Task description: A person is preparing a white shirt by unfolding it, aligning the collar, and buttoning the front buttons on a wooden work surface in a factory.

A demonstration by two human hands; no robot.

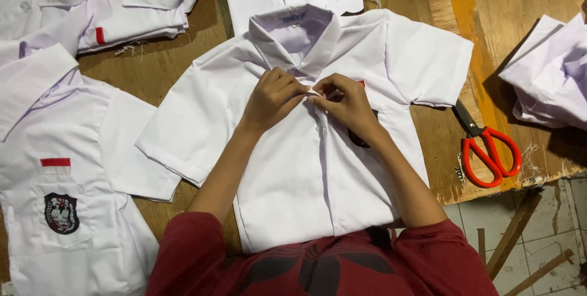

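Both the left hand and right hand pinched the white shirt placket just below its collar, fingers closed.

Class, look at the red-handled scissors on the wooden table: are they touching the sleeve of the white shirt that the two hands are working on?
Apart. In the head view, the scissors lie right of the shirt; bare wood shows between blade tip and sleeve hem.

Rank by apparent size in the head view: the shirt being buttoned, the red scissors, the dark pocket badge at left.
1. White shirt, largest by far.
2. Red-handled scissors.
3. Dark badge, smallest.
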